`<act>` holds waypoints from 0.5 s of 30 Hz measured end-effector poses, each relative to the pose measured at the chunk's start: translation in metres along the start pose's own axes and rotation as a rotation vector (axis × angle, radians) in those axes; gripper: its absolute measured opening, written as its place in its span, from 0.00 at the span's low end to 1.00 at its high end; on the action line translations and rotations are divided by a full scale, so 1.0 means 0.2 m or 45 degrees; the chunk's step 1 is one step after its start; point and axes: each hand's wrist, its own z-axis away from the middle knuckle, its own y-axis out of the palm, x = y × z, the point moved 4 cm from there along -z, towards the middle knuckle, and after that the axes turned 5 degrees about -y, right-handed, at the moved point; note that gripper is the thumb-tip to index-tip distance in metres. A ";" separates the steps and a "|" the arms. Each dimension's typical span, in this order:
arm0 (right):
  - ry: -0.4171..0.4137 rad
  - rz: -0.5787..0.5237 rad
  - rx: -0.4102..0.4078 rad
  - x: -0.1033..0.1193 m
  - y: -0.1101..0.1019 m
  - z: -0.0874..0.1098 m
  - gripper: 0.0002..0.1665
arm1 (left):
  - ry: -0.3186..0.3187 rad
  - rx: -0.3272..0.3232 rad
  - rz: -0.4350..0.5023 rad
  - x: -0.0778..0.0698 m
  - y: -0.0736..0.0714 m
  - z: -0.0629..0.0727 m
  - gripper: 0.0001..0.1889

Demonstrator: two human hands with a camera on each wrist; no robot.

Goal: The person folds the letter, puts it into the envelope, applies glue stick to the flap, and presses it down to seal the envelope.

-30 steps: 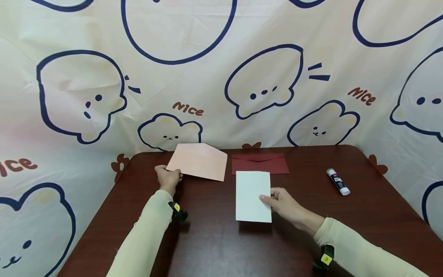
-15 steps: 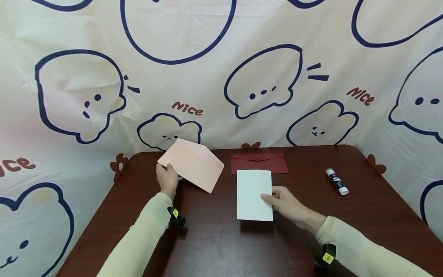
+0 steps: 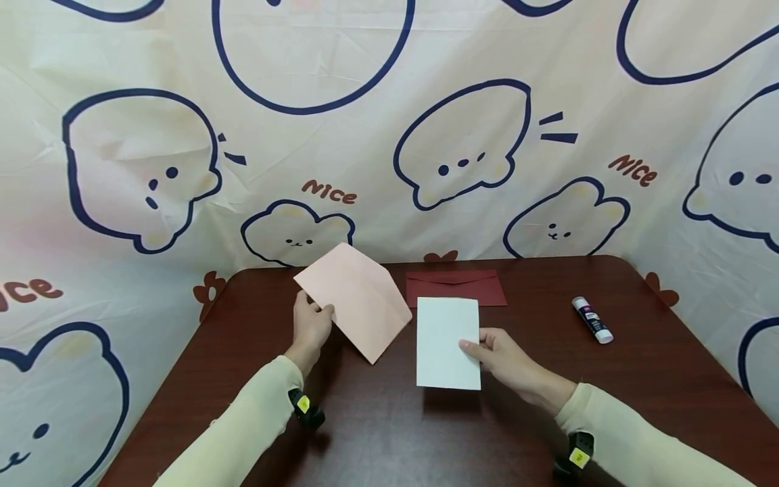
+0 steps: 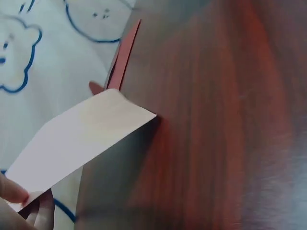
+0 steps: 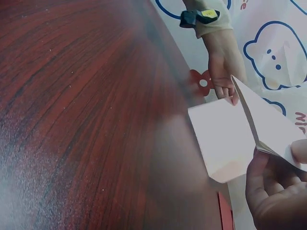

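My left hand [image 3: 312, 325] pinches a pale pink envelope [image 3: 359, 297] at its left edge and holds it tilted above the table, one corner pointing down toward me. In the left wrist view, the thumb [image 4: 13, 192] lies on top of the envelope and the fingers are beneath. A folded white card [image 3: 443, 341] is upright in my right hand [image 3: 511, 362], gripped at its right edge with the thumb in front. The right wrist view shows its layers [image 5: 254, 124] slightly apart at the fold. A dark red envelope [image 3: 456, 283] lies behind the card, its lower edge partly covered.
A glue stick [image 3: 592, 320] lies on the right of the dark brown table [image 3: 365, 433]. Behind the table's far edge hangs a cream cloth [image 3: 365, 155] with cartoon bears, and it also covers both sides. Each wrist wears a small black camera.
My left hand has lifted the pink envelope and turned it clockwise, bringing it a little right and nearer the card. The right hand and the white card have barely moved.
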 end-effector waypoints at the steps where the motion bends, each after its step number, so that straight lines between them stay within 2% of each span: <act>1: -0.005 0.000 0.002 0.00 0.00 0.00 0.27 | 0.010 0.018 -0.020 0.00 0.01 0.02 0.25; 9: -0.010 0.013 0.011 0.03 0.02 0.03 0.28 | 0.177 0.122 -0.118 -0.04 0.06 0.16 0.12; 12: -0.038 -0.009 0.003 0.05 0.03 0.03 0.29 | 0.200 0.176 -0.080 -0.06 0.10 0.20 0.08; 15: -0.066 -0.043 -0.005 0.06 0.03 0.02 0.30 | 0.186 0.234 -0.024 -0.06 0.14 0.24 0.07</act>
